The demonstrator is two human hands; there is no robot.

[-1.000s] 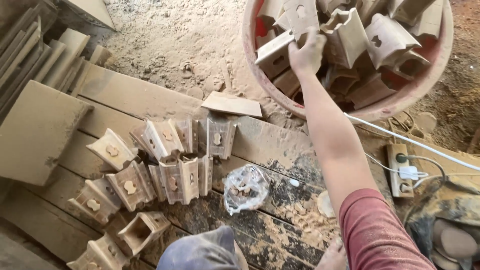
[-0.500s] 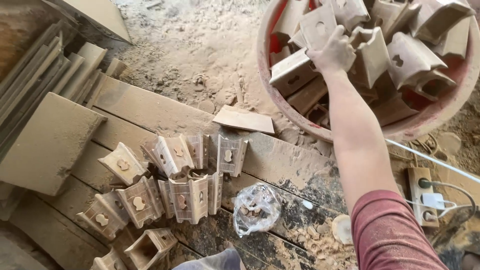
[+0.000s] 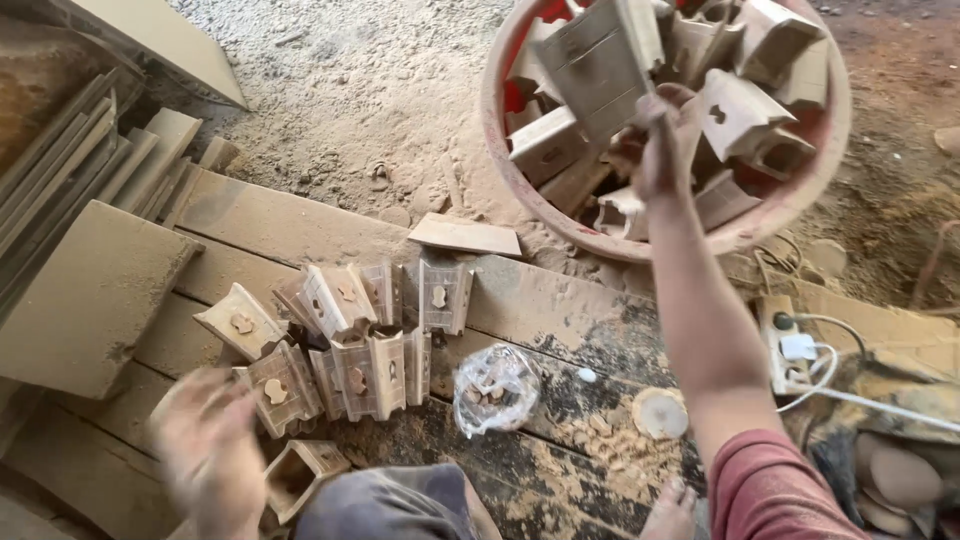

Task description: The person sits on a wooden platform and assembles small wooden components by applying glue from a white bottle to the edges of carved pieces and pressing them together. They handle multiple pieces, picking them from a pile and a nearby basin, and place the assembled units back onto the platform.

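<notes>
**R hand up in the tub, L hand low by the laid-out pieces**

My right hand [image 3: 660,150] is closed round a wooden block [image 3: 600,65] lifted over the red tub [image 3: 800,195], far ahead & right of me; block's long axis tilts up-left. Left hand [image 3: 205,450] is blurred near the carved pieces [image 3: 350,340] on the plank worktop [image 3: 560,300]. Can't tell if it's spread or curled. No labels visible; clear plastic bag [image 3: 495,385] lies crumpled beside the pieces.

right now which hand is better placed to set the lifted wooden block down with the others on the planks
Right. The right hand holds the carved wooden block above the red round tub. The left hand is empty and blurred beside the cluster of wooden blocks.
</notes>
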